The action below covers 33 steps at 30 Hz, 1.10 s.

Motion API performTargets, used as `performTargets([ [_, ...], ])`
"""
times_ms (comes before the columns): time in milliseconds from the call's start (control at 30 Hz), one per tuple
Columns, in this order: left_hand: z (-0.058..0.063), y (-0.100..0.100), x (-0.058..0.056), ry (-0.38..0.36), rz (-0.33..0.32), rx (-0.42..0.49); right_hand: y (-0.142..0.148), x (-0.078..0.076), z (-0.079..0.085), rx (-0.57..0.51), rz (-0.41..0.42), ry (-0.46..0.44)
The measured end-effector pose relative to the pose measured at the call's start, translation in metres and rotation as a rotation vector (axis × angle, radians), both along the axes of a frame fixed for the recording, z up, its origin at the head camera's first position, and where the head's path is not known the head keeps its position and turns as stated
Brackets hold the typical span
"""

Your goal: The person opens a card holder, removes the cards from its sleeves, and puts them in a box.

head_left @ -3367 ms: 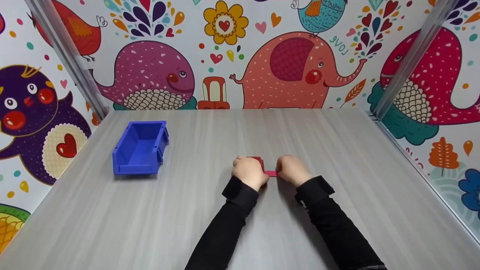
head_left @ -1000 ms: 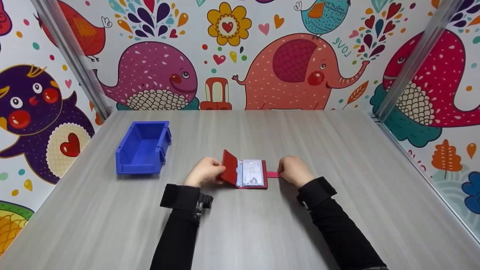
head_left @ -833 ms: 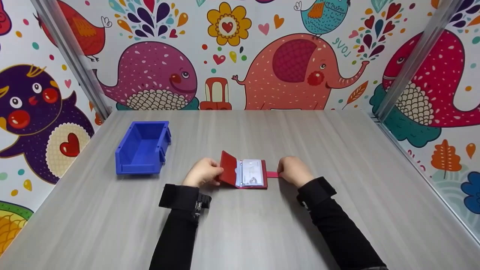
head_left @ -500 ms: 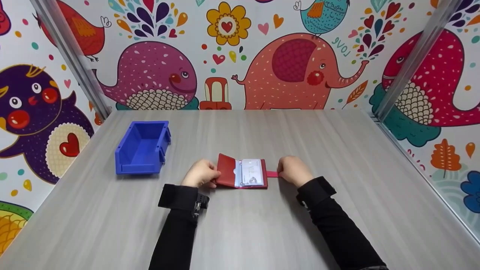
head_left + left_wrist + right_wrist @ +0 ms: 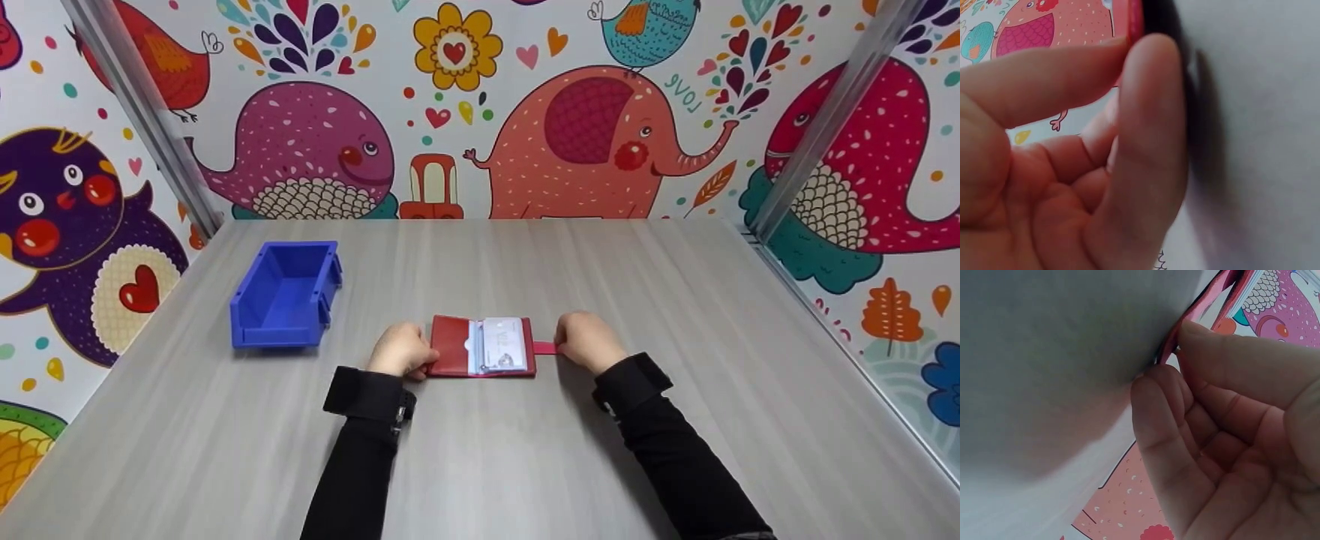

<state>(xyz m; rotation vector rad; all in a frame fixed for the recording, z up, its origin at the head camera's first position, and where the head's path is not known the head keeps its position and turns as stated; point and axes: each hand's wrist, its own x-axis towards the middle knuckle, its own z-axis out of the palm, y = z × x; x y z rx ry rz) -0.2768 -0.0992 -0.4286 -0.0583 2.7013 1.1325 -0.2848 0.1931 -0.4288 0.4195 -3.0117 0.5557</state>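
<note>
A red card holder (image 5: 451, 352) lies spread open on the table, its clear sleeves and a whitish card (image 5: 504, 345) showing on the right half. My left hand (image 5: 400, 350) pinches the left cover's outer edge between thumb and finger; in the left wrist view the thumb (image 5: 1151, 112) lies along that red edge, close over the table. At the other side, my right hand (image 5: 590, 341) pinches the end of the pink strap (image 5: 545, 348) that sticks out from the right cover. The right wrist view shows the strap (image 5: 1199, 306) running between thumb and fingers near the tabletop.
To the left stands a blue plastic bin (image 5: 279, 337) with a low front wall. The pale wood-grain table (image 5: 480, 465) meets cartoon-printed panels (image 5: 300, 150) at the back and sides, with metal posts (image 5: 840, 112) at the corners.
My left hand first lay over the closed card holder; it has swung the cover open to the left and lowered it nearly flat. The right hand has kept its hold on the strap.
</note>
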Motion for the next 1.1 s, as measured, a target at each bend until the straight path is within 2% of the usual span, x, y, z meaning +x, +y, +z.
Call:
performTargets([
  [133,0.001,0.001,0.000,0.021,-0.017,-0.086,0.000,0.000,-0.001,0.008,-0.002,-0.006],
  [267,0.001,0.001,0.001,0.031,-0.026,-0.136,-0.001,-0.002,-0.001,0.016,-0.011,-0.019],
  [667,0.000,0.002,0.000,0.027,-0.010,-0.143,0.001,-0.002,-0.002,-0.008,0.005,-0.009],
  [800,0.000,0.002,0.000,0.020,-0.004,-0.131,0.000,0.000,-0.002,-0.011,-0.018,-0.006],
  [1100,0.000,0.003,0.001,0.033,-0.015,-0.128,-0.011,0.005,0.008,-0.025,-0.056,0.101],
])
